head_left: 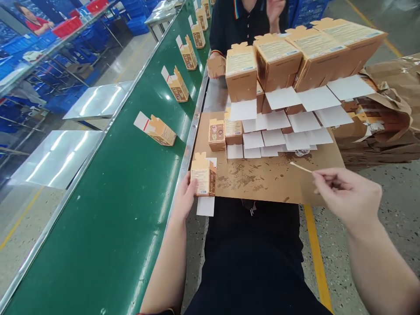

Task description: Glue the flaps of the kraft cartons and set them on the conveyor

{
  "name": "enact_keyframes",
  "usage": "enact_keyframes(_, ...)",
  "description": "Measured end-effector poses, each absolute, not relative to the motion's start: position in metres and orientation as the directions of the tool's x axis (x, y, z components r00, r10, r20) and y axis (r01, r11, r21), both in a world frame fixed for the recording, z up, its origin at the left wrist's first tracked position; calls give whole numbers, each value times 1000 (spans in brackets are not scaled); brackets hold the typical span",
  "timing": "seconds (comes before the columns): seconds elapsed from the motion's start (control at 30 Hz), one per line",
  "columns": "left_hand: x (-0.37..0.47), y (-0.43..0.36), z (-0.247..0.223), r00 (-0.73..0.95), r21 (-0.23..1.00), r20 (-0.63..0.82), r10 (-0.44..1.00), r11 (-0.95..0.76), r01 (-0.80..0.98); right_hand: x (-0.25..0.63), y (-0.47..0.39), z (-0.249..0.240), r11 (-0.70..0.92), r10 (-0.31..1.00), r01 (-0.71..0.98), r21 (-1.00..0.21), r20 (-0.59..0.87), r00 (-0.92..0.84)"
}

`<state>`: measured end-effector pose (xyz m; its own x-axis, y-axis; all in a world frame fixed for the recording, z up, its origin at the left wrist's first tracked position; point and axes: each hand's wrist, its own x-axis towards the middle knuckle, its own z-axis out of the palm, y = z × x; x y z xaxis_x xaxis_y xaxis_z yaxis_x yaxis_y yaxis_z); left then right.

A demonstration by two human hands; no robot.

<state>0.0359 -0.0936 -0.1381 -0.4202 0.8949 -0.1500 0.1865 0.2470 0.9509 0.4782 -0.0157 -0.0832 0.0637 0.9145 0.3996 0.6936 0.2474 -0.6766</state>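
My left hand [185, 194] grips a small brown and cream box [201, 178] by its left side, at the near left corner of the cardboard sheet [278, 183]. White flaps stick out below and behind this box. My right hand [348, 192] pinches a thin stick with a pale tip [301, 167], which points left above the sheet's right part. Dark smears mark the cardboard between my hands. Beyond them stand stacked boxes [241, 72] with white flaps hanging toward me, and a smaller upright box [217, 136] at their left end.
A green conveyor belt [108, 210] runs along the left, carrying a row of open-topped boxes [163, 132]. Across the stack, a person in a dark shirt [249, 19] holds a box [216, 66]. Crumpled brown paper [393, 109] lies right. Metal tables [55, 157] stand beyond the belt.
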Motion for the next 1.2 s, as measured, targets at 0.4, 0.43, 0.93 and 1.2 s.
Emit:
enact_keyframes(0.4,54,-91,-134,-475,950,-238,847,102,-294,376,-64,-110,472,878,336,-815,402,-260)
enact_keyframes(0.43,53,-87,-136,-492,948,-245,835,101,-302,366,-63,-116,508,856,326,-797,425,-295)
enact_keyframes(0.93,61,-78,-156,-592,968,-197,782,60,-243,314,-63,-171,604,762,376,-702,371,-531)
enact_keyframes(1.2,75,-97,-154,-530,998,-55,846,32,-54,338,-52,-157,485,867,399,-779,369,-334)
